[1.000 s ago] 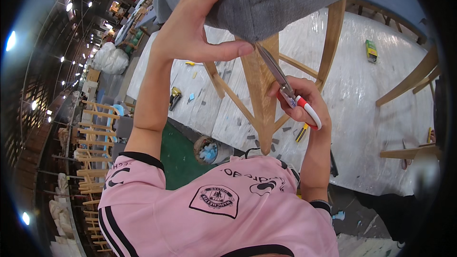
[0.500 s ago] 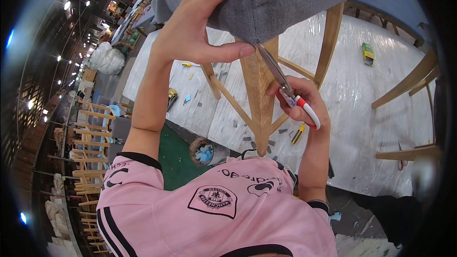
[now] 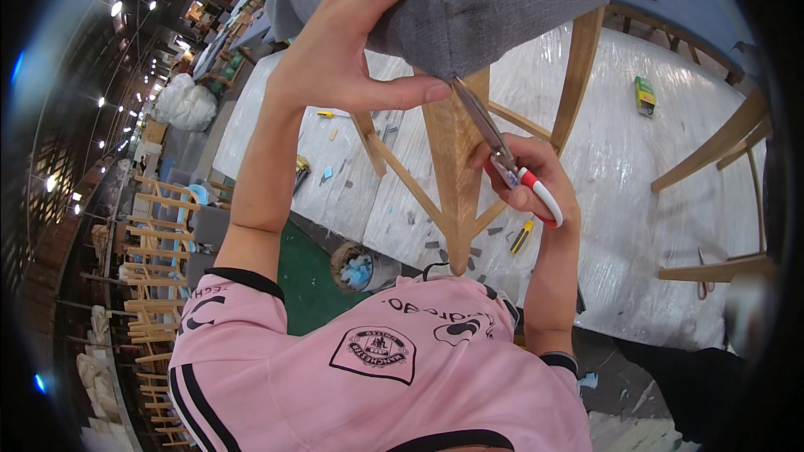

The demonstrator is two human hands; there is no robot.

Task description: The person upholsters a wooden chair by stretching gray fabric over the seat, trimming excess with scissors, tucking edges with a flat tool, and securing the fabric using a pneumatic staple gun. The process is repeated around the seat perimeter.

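Observation:
A grey fabric-covered chair seat (image 3: 511, 12) fills the top of the head view, and its wooden leg (image 3: 456, 159) points toward me. My left hand (image 3: 339, 63) grips the near corner of the seat, fingers over the top and thumb pressed at the lower edge. In my right hand (image 3: 548, 172) are scissors (image 3: 543, 199) with red and white handles. Their blades look closed and slant up to the left. The tips meet the fabric at the corner's lower edge, beside my left thumb; whether fabric sits between them is too small to tell.
Clear plastic film covers the worktable (image 3: 620, 209), where grey scraps lie around a yellow utility knife (image 3: 523, 236). Rightward are a green-yellow box (image 3: 644, 96), other scissors (image 3: 703, 285) and another chair's legs (image 3: 712, 151). A bin (image 3: 377, 272) with blue scraps stands below; wooden chair frames (image 3: 159, 285) line the left.

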